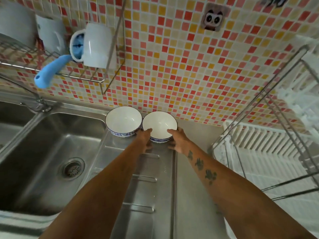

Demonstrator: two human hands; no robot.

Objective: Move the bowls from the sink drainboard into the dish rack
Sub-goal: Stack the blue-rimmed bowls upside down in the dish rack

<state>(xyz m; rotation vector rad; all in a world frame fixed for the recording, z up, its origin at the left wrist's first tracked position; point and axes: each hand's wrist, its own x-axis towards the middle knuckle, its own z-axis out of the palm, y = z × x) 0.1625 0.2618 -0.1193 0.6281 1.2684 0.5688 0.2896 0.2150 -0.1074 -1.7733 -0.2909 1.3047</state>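
Observation:
Two white bowls with blue patterned outsides stand side by side at the far end of the steel drainboard (138,169), against the tiled wall. My left hand (146,138) grips the left side of the right bowl (159,124), thumb on its rim. On that bowl's right side my right hand (177,139) does the same. The left bowl (123,119) stands untouched, touching its neighbour. The dish rack (269,149), white slats in a wire frame, is on the counter to the right.
A steel sink basin (43,152) with a drain lies to the left. On the wall hangs a wire shelf (82,78) with white mugs (97,44) and a blue-handled brush (50,71). A striped cloth (20,223) drapes over the sink's near edge.

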